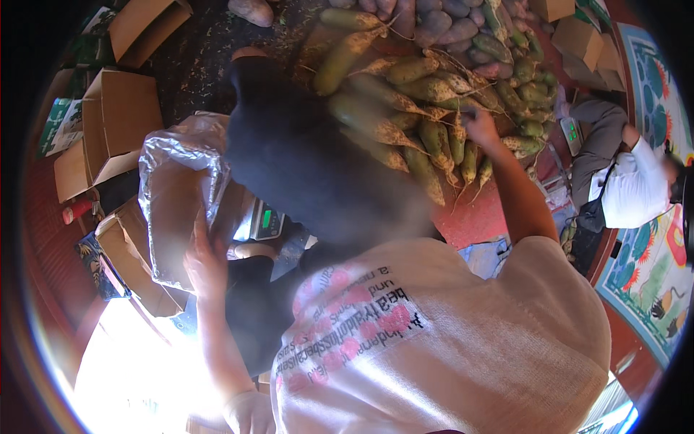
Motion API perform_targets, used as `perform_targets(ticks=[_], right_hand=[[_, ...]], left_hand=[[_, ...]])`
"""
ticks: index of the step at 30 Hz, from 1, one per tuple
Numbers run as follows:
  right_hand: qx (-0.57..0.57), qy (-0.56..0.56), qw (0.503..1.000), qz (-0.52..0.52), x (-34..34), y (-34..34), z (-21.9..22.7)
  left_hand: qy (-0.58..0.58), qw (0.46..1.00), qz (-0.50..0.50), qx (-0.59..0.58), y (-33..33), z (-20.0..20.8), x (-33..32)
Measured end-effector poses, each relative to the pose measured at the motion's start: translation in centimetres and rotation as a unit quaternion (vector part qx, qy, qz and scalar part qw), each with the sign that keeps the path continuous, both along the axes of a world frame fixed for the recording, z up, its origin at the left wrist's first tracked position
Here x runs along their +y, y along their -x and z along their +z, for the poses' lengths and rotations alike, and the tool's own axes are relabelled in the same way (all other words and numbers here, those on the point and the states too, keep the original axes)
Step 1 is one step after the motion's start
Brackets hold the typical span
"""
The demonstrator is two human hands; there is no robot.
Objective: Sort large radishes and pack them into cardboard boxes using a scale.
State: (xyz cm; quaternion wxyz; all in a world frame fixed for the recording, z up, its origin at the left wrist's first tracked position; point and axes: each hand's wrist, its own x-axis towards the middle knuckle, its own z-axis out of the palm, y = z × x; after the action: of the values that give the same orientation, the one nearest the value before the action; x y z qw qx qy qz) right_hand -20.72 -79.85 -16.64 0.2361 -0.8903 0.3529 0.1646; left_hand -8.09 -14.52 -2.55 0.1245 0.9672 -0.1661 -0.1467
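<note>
My right hand (483, 130) reaches into a big heap of green radishes (405, 90) and closes on the thin root end of one radish (457, 137). Many of them have pale, soil-stained tips and long roots. My left hand (206, 257) grips the near right edge of a cardboard box (181, 210) lined with clear plastic. The liner is folded over the rim. Beside the box, a scale (269, 219) with a lit green display is partly hidden by my dark-trousered leg (303, 152).
Open cardboard boxes (130, 116) stand at the left. Reddish-purple root vegetables (437, 25) are piled behind the radishes. At the right, a person in white (629, 188) sits near another scale (571, 134), with more boxes (589, 50) beyond. A patterned mat (650, 289) lies at the far right.
</note>
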Motion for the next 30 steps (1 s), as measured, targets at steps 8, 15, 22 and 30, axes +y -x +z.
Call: perform_targets(ticks=[8,15,22,30], right_hand=[[0.12,0.047,0.992,0.003,4.3,15.3,-11.9],[0.122,0.037,0.992,-0.008,4.2,12.3,-14.0],[0.057,0.087,0.993,0.057,2.0,12.4,-10.2],[0.004,-0.087,0.993,-0.082,2.2,18.8,-12.5]], left_hand=[[-0.005,0.997,0.058,-0.051,2.0,-3.7,0.6],[-0.053,0.994,0.061,-0.069,2.1,-5.4,1.1],[-0.038,0.992,0.013,-0.119,1.9,-7.7,3.6],[-0.058,0.986,-0.009,-0.154,1.3,-8.4,5.6]])
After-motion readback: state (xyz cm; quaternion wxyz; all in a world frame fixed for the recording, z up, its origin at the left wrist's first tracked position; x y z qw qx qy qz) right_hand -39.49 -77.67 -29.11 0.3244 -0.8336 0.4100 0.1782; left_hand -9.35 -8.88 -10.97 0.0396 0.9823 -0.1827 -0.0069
